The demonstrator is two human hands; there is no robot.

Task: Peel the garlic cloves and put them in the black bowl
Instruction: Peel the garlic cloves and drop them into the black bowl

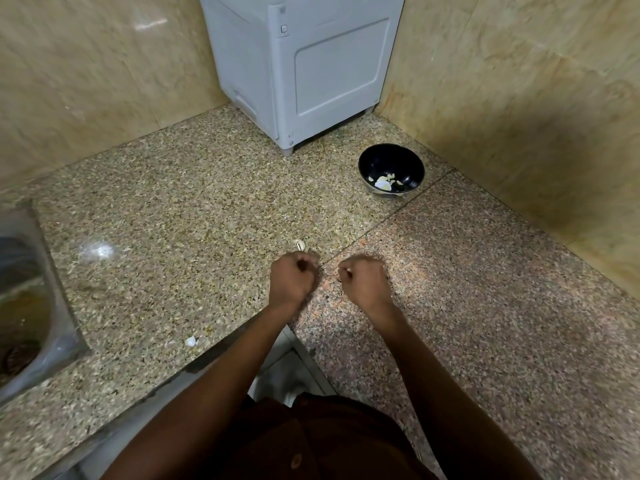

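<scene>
Two bare hands hover close together over a speckled granite counter (194,209) – the left hand (292,277) and right hand (363,277) both have fingers curled tight, though whether they pinch anything cannot be told. A garlic clove (299,244) lies on the counter just beyond the left hand. The black bowl (391,171), holding pale garlic pieces (383,181), sits well apart near the corner, beside a grey appliance (304,64)
</scene>
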